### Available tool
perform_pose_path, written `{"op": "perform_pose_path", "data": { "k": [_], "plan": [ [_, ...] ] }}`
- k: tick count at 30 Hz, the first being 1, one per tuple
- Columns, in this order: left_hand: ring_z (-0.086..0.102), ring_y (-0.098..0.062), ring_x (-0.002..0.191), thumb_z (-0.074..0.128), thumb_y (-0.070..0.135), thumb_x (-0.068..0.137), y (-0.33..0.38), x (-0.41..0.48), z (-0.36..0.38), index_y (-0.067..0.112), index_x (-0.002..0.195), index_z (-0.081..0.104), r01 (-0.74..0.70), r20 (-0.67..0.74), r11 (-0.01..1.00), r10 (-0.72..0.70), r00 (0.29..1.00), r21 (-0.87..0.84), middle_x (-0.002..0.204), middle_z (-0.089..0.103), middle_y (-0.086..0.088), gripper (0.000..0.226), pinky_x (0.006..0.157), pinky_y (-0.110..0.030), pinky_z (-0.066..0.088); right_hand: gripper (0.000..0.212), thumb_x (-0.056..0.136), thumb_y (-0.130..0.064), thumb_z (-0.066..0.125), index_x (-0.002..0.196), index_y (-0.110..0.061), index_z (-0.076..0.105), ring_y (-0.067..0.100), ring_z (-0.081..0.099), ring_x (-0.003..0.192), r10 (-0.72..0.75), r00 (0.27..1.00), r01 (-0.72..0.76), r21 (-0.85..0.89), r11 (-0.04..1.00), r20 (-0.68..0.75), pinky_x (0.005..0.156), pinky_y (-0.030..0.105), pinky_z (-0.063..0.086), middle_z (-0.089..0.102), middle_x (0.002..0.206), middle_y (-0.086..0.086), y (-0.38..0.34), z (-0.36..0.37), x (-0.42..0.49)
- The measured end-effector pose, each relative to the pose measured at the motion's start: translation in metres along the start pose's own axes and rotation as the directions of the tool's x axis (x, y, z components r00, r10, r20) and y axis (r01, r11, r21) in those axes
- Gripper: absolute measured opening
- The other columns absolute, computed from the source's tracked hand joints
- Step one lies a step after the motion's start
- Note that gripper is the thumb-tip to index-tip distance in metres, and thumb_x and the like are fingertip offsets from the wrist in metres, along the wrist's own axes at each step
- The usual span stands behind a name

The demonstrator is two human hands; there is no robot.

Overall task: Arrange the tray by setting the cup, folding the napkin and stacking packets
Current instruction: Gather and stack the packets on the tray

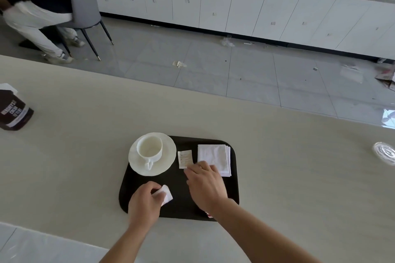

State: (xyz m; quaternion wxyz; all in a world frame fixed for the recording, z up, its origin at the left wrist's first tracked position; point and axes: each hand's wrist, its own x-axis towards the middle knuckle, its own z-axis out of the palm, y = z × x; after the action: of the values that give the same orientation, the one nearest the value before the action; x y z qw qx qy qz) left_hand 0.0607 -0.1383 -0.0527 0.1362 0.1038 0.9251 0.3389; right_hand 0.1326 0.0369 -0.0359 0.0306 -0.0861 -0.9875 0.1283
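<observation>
A black tray (136,190) lies on the pale bench (277,166), its long side toward the person. On the tray's far left a white cup (149,149) stands upright on a white saucer (165,163), handle turned toward the person; the saucer overhangs the tray's far-left corner. The cup looks empty.

On the tray's far right lies a white napkin (213,155), folded into a square with layered edges showing along its right side. Between saucer and napkin a small white packet (185,158) lies flat on the tray, close to the napkin but apart from the saucer.

Left hand (144,204): grip closed, thumb and fingers pinching a second white packet (167,195), which is held just over the near-left part of the tray. Whether that packet touches the tray surface cannot be told.

Right hand (206,186): palm down, fingers extended and loosely spread, fingertips at the near edge of the flat packet and the near-left corner of the napkin. It has hold of nothing that can be seen; actual contact with either item cannot be confirmed. A red-and-white scrap (209,215) shows at the tray's near edge under the right wrist, too hidden to identify.

Elsewhere on the bench: a dark brown cocoa container (15,111) at far left, a clear round lid (384,152) at far right, both well apart from the tray.
</observation>
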Motion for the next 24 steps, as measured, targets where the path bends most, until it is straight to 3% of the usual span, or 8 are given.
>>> {"op": "perform_pose_path", "data": {
  "k": [2, 4, 6, 9, 12, 16, 19, 24],
  "plan": [
    [0.057, -0.007, 0.069, 0.071, 0.019, 0.079, -0.002, 0.000, -0.003, 0.023, 0.079, 0.064, -0.011, -0.047, 1.000, 0.010, 0.999, -0.007, 0.074, 0.063, 0.009, 0.008, 0.056, -0.028, 0.041, 0.046, 0.097, -0.032, 0.049, 0.140, -0.014, 0.045, 0.031, 0.018, 0.146, 0.001, 0.994, 0.009, -0.090, 0.996, 0.111, 0.117, 0.052, 0.020, 0.041, 0.151, 0.004, -0.004, 0.008, 0.018],
    [0.055, -0.006, 0.068, 0.073, 0.019, 0.080, -0.001, 0.000, -0.005, 0.024, 0.078, 0.062, -0.048, -0.083, 0.999, 0.050, 0.995, 0.023, 0.073, 0.060, 0.010, 0.012, 0.054, -0.026, 0.040, 0.058, 0.101, -0.039, 0.038, 0.150, -0.011, 0.028, 0.031, -0.009, 0.150, 0.052, 0.978, -0.012, -0.195, 0.981, 0.203, 0.119, 0.057, -0.003, 0.021, 0.161, 0.006, -0.004, 0.013, 0.029],
    [0.054, -0.007, 0.065, 0.074, 0.020, 0.080, 0.002, -0.001, -0.007, 0.025, 0.075, 0.060, -0.111, -0.110, 0.991, 0.119, 0.987, 0.071, 0.072, 0.056, 0.011, 0.016, 0.051, -0.027, 0.042, 0.060, 0.101, -0.042, 0.035, 0.152, -0.012, 0.024, 0.030, -0.015, 0.149, 0.058, 0.967, 0.013, -0.275, 0.961, 0.247, 0.117, 0.059, -0.011, 0.018, 0.162, 0.007, -0.003, 0.017, 0.028],
    [0.051, -0.011, 0.062, 0.078, 0.019, 0.077, 0.005, -0.004, -0.005, 0.020, 0.076, 0.061, -0.265, -0.118, 0.950, 0.286, 0.951, 0.166, 0.071, 0.053, 0.009, 0.017, 0.044, -0.029, 0.043, 0.055, 0.101, -0.041, 0.038, 0.148, -0.012, 0.033, 0.031, -0.010, 0.150, 0.021, 0.972, 0.050, -0.296, 0.954, 0.232, 0.117, 0.056, -0.013, 0.026, 0.159, 0.007, -0.003, 0.017, 0.016],
    [0.049, -0.013, 0.061, 0.080, 0.017, 0.074, 0.004, -0.007, 0.001, 0.016, 0.077, 0.062, -0.426, -0.049, 0.860, 0.456, 0.889, 0.281, 0.071, 0.051, 0.005, 0.018, 0.041, -0.026, 0.042, 0.050, 0.095, -0.032, 0.051, 0.140, -0.012, 0.045, 0.032, 0.000, 0.150, -0.050, 0.973, 0.114, -0.277, 0.954, 0.226, 0.119, 0.058, -0.006, 0.036, 0.154, 0.008, -0.003, 0.017, -0.003],
    [0.050, -0.008, 0.066, 0.086, 0.032, 0.067, 0.002, -0.014, 0.010, 0.021, 0.087, 0.067, -0.583, 0.194, 0.740, 0.551, 0.811, 0.334, 0.077, 0.052, 0.007, 0.029, 0.048, -0.018, 0.045, 0.035, 0.081, -0.024, 0.063, 0.115, -0.018, 0.067, 0.029, 0.039, 0.135, -0.129, 0.976, 0.161, -0.182, 0.970, 0.175, 0.117, 0.047, 0.027, 0.060, 0.128, -0.001, 0.000, 0.014, -0.031],
    [0.051, -0.005, 0.079, 0.076, 0.053, 0.069, 0.001, -0.020, 0.013, 0.026, 0.099, 0.068, -0.530, 0.235, 0.813, 0.481, 0.845, 0.242, 0.089, 0.053, 0.012, 0.041, 0.055, -0.018, 0.049, 0.023, 0.074, -0.024, 0.069, 0.097, -0.026, 0.071, 0.021, 0.055, 0.115, -0.089, 0.995, 0.092, -0.072, 0.993, 0.048, 0.096, 0.033, 0.047, 0.067, 0.109, -0.012, 0.008, 0.011, -0.040],
    [0.047, -0.004, 0.090, 0.075, 0.037, 0.071, -0.008, -0.018, 0.002, 0.034, 0.112, 0.064, -0.417, 0.223, 0.899, 0.383, 0.897, 0.134, 0.099, 0.045, 0.013, 0.043, 0.064, -0.017, 0.050, 0.032, 0.071, -0.024, 0.077, 0.102, -0.025, 0.069, 0.020, 0.056, 0.103, -0.003, 1.000, 0.002, 0.011, 1.000, 0.027, 0.083, 0.033, 0.052, 0.065, 0.112, -0.010, 0.008, 0.007, -0.034]
  ]
}}
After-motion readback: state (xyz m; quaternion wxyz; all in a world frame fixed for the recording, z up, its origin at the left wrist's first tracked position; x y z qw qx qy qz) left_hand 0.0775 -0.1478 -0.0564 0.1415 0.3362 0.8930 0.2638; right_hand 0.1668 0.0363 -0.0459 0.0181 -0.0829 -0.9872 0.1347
